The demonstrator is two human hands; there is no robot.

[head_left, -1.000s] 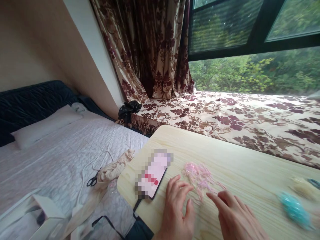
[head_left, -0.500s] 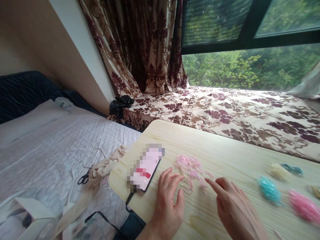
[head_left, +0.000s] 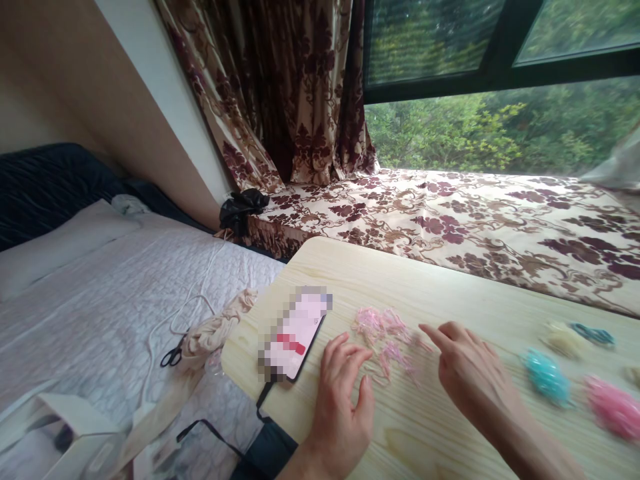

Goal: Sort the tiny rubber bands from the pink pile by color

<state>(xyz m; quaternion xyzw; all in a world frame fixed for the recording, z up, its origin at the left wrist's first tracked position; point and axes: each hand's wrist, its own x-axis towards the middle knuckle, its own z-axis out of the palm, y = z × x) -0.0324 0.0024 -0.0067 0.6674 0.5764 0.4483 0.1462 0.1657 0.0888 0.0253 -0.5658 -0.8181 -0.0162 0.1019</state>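
1. Right hand (head_left: 467,363): shifted toward the window (head_left: 430,89) since the earlier frame.
2. Left hand (head_left: 343,400): fingers parted, no load visible; near strands' left side.
3. Pink strands (head_left: 380,325): loose on desk (head_left: 450,427), between hands.
4. Right index: extended beside strands' right edge; grip indeterminable.

- Tangled pink strands (head_left: 373,322), thin and glossy, lie loosely heaped before me, just right of lower center frame.
- Lilac-pink strands (head_left: 393,355) sprawl just below in my view, their loose ends spread flat.
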